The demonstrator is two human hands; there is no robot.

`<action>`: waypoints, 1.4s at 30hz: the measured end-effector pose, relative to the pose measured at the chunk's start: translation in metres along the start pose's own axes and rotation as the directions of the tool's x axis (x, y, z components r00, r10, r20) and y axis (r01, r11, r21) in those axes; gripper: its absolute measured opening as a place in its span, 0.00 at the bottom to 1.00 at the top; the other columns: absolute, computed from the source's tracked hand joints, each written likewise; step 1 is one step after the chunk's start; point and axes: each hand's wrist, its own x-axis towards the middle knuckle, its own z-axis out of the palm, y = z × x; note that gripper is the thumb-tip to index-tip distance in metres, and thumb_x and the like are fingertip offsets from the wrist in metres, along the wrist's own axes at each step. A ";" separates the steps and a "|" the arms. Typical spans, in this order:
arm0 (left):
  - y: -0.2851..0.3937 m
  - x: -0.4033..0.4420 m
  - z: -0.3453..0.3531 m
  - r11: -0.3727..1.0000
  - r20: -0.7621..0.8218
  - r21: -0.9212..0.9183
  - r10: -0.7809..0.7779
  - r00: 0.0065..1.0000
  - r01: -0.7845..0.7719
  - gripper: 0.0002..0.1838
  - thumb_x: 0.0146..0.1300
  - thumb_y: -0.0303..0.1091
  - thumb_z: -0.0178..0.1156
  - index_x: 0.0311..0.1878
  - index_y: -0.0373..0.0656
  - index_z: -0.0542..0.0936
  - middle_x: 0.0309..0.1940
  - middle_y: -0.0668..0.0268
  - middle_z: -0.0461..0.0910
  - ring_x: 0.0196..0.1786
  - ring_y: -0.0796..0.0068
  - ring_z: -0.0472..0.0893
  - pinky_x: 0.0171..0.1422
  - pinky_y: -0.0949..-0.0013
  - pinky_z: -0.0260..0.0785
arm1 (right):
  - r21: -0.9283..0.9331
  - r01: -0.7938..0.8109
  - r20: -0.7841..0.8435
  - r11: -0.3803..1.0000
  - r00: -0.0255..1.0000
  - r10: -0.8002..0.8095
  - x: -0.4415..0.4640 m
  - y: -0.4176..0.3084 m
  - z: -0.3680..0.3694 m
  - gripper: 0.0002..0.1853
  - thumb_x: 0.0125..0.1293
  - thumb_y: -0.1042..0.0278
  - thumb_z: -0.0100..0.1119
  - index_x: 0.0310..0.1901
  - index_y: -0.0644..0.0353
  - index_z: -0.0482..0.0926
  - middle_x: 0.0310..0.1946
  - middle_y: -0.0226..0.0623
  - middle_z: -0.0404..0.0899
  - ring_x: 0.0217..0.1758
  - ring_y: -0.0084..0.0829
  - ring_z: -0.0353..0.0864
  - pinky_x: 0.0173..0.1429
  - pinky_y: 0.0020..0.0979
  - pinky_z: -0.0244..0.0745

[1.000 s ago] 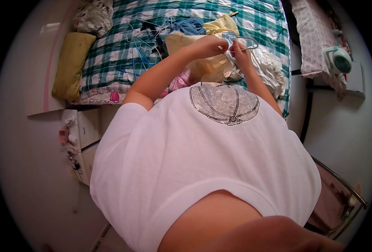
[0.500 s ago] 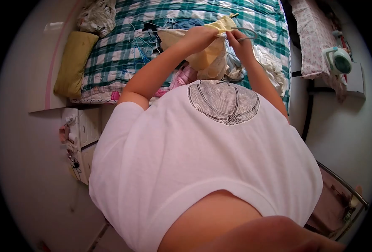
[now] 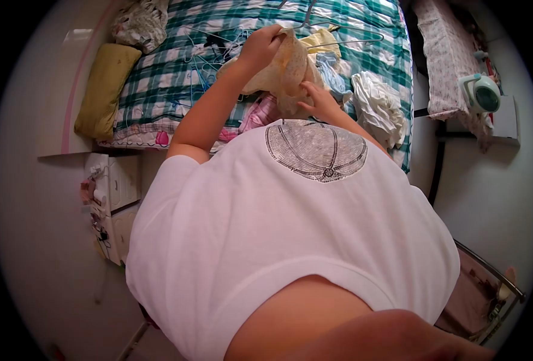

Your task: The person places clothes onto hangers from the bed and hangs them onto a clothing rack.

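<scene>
My left hand (image 3: 263, 48) is closed on a cream and yellow garment (image 3: 292, 69), pinching its upper edge beside one end of a grey wire hanger (image 3: 354, 40). The garment hangs down from that hand in loose folds. Just below and to the right, my right hand (image 3: 322, 103) has its fingers apart, the tips at the garment's side edge; I cannot tell whether they press on it. Beyond the right hand lie a pale yellow cloth (image 3: 322, 42) and a light blue cloth (image 3: 332, 71).
A green checked quilt (image 3: 152, 90) covers the bed. Several blue hangers (image 3: 201, 75) lie tangled on the left, a pink cloth (image 3: 260, 114) nearer me. White clothes (image 3: 378, 105) are heaped on the right. An olive pillow (image 3: 107, 90) lies at the left edge.
My hands have moved apart. The left has shifted left and up with the cream garment; the right has dropped lower, away from the hanger. The hanger has turned, and the yellow cloth now lies behind.
</scene>
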 end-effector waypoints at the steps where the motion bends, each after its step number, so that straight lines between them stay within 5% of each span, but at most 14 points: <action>1: 0.001 -0.002 -0.002 1.000 0.001 -0.004 -0.011 1.000 0.011 0.09 0.57 0.35 0.51 0.35 0.39 0.73 0.29 0.52 0.74 0.33 0.50 0.73 0.35 0.58 0.64 | 0.028 -0.017 0.053 0.999 0.998 0.016 -0.002 -0.002 -0.001 0.23 0.53 0.56 0.58 0.48 0.58 0.67 0.47 0.39 0.71 0.44 0.41 0.74 0.45 0.36 0.69; 7: -0.017 -0.011 -0.003 0.994 0.000 -0.107 0.000 1.000 0.000 0.10 0.56 0.36 0.52 0.34 0.39 0.73 0.25 0.54 0.73 0.29 0.53 0.72 0.31 0.62 0.62 | -0.317 -0.150 0.211 0.937 0.952 0.224 -0.007 0.022 0.005 0.21 0.54 0.53 0.56 0.44 0.59 0.72 0.43 0.41 0.71 0.40 0.41 0.74 0.42 0.34 0.70; 10: -0.034 -0.024 -0.013 0.993 0.029 -0.056 -0.102 0.994 0.103 0.10 0.56 0.38 0.54 0.31 0.39 0.74 0.21 0.57 0.71 0.24 0.61 0.70 0.28 0.66 0.60 | -0.261 -0.209 0.005 0.943 0.976 0.217 -0.020 0.034 -0.016 0.15 0.54 0.57 0.58 0.35 0.61 0.74 0.36 0.41 0.73 0.35 0.40 0.74 0.39 0.34 0.70; 13: -0.068 -0.037 -0.021 0.988 0.093 -0.067 -0.133 0.987 0.140 0.09 0.56 0.35 0.55 0.32 0.39 0.77 0.18 0.68 0.70 0.22 0.81 0.66 0.27 0.74 0.58 | -0.215 -0.244 -0.151 0.946 0.965 0.215 -0.030 0.052 -0.053 0.10 0.51 0.63 0.60 0.27 0.62 0.74 0.27 0.40 0.74 0.33 0.42 0.74 0.36 0.37 0.69; 16: -0.093 -0.055 -0.006 0.974 0.064 -0.164 -0.146 0.987 0.155 0.11 0.58 0.38 0.55 0.35 0.40 0.78 0.20 0.73 0.72 0.25 0.85 0.66 0.29 0.77 0.58 | -0.157 -0.118 -0.280 0.981 0.957 0.070 -0.030 0.063 -0.074 0.08 0.48 0.70 0.62 0.24 0.63 0.73 0.21 0.40 0.71 0.27 0.40 0.73 0.32 0.35 0.68; 19: -0.092 -0.058 0.000 0.957 0.058 -0.212 -0.190 0.980 0.199 0.12 0.60 0.39 0.55 0.36 0.39 0.78 0.21 0.74 0.72 0.25 0.87 0.66 0.29 0.78 0.58 | -0.085 -0.154 -0.460 0.984 0.882 0.098 -0.029 0.063 -0.079 0.08 0.48 0.73 0.62 0.24 0.64 0.72 0.20 0.38 0.71 0.25 0.35 0.72 0.30 0.31 0.68; 20: -0.089 -0.059 0.001 0.950 0.056 -0.217 -0.219 0.974 0.226 0.13 0.60 0.40 0.54 0.37 0.39 0.78 0.21 0.75 0.72 0.26 0.87 0.66 0.30 0.78 0.58 | 0.024 -0.145 -0.503 0.989 0.853 0.138 -0.031 0.074 -0.074 0.12 0.49 0.75 0.62 0.35 0.62 0.71 0.21 0.35 0.72 0.23 0.27 0.72 0.28 0.27 0.66; 23: -0.069 -0.061 0.001 0.922 -0.026 -0.339 -0.207 0.978 0.186 0.14 0.59 0.39 0.56 0.26 0.37 0.74 0.15 0.72 0.63 0.21 0.84 0.59 0.25 0.76 0.52 | 0.340 -0.102 -0.618 0.935 0.725 0.304 -0.025 0.056 -0.078 0.22 0.50 0.75 0.61 0.47 0.58 0.64 0.23 0.32 0.74 0.23 0.21 0.70 0.27 0.23 0.65; 24: -0.069 -0.062 0.002 0.918 -0.030 -0.347 -0.215 0.976 0.192 0.14 0.59 0.39 0.56 0.26 0.37 0.74 0.14 0.73 0.63 0.21 0.85 0.58 0.24 0.76 0.52 | 0.288 -0.123 -0.585 0.950 0.762 0.276 -0.025 0.052 -0.084 0.32 0.51 0.76 0.60 0.57 0.54 0.55 0.23 0.31 0.75 0.22 0.20 0.69 0.28 0.21 0.64; 27: -0.073 -0.063 -0.001 0.919 -0.016 -0.323 -0.244 0.970 0.226 0.12 0.59 0.38 0.56 0.29 0.38 0.75 0.17 0.74 0.66 0.22 0.86 0.60 0.26 0.77 0.54 | 0.208 -0.101 -0.563 0.973 0.801 0.203 -0.021 0.034 -0.097 0.34 0.51 0.77 0.59 0.60 0.53 0.55 0.22 0.30 0.74 0.22 0.20 0.67 0.28 0.21 0.64; 32: -0.079 -0.060 0.002 0.933 0.030 -0.253 -0.257 0.966 0.256 0.10 0.59 0.36 0.55 0.36 0.39 0.77 0.21 0.74 0.72 0.26 0.87 0.65 0.30 0.78 0.59 | 0.120 -0.087 -0.592 0.989 0.794 0.141 -0.020 0.044 -0.099 0.25 0.50 0.79 0.59 0.52 0.55 0.69 0.21 0.29 0.71 0.24 0.23 0.67 0.29 0.22 0.64; 36: -0.070 -0.057 -0.006 0.976 -0.058 -0.180 -0.138 0.989 0.126 0.08 0.56 0.34 0.56 0.28 0.39 0.73 0.16 0.63 0.68 0.19 0.72 0.66 0.24 0.72 0.57 | -0.019 -0.055 -0.514 0.998 0.857 0.038 -0.022 0.027 -0.111 0.14 0.49 0.77 0.61 0.41 0.58 0.77 0.20 0.32 0.72 0.25 0.28 0.68 0.32 0.26 0.66; 39: -0.071 -0.057 -0.026 0.998 -0.046 -0.056 0.008 0.999 -0.011 0.07 0.54 0.32 0.56 0.27 0.40 0.72 0.18 0.58 0.70 0.21 0.62 0.70 0.25 0.69 0.60 | -0.286 0.216 -0.353 0.933 0.882 -0.313 -0.020 0.026 -0.129 0.10 0.49 0.73 0.63 0.35 0.59 0.79 0.20 0.35 0.74 0.26 0.33 0.70 0.35 0.31 0.68; 42: -0.083 -0.060 -0.025 0.987 -0.029 0.071 0.148 0.988 -0.146 0.05 0.54 0.30 0.56 0.28 0.40 0.73 0.21 0.58 0.71 0.24 0.59 0.72 0.27 0.66 0.63 | -0.371 0.251 -0.322 0.894 0.868 -0.377 -0.016 0.004 -0.143 0.07 0.48 0.71 0.64 0.30 0.60 0.78 0.20 0.36 0.75 0.27 0.35 0.71 0.37 0.34 0.68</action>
